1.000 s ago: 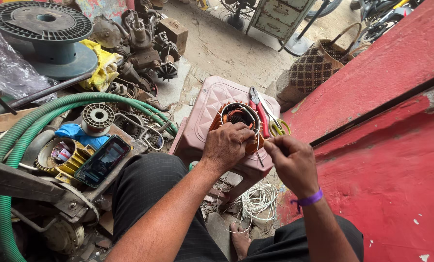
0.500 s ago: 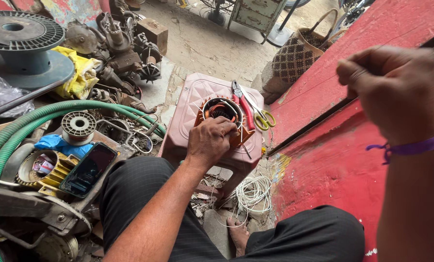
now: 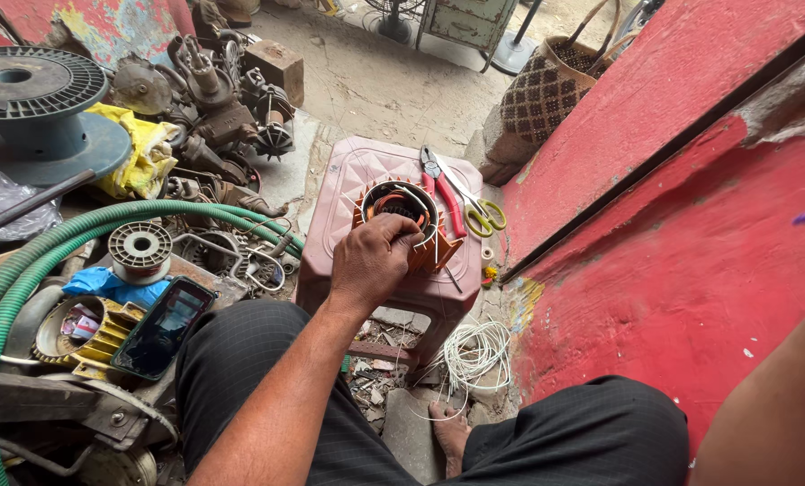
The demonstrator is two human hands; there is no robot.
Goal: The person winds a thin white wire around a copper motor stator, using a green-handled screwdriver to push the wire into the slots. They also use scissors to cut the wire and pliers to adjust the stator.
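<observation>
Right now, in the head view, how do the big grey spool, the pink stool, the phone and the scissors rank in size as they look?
1. Pink stool, largest.
2. Big grey spool; close to the stool and cut by the left edge, so this order is unsure.
3. Phone, though it lies nearer the camera.
4. Scissors, smallest.

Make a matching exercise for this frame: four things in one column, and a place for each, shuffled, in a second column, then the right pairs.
Things:
1. motor stator
2. pliers
3. phone
4. coil of white wire

Places:
A. on the ground beside the stool, by a bare foot
B. on the stool, under the left hand
C. lying on the stool next to the scissors
D. left of the person's knee, on the pile of metal parts

Pairs: 1-B, 2-C, 3-D, 4-A
</observation>
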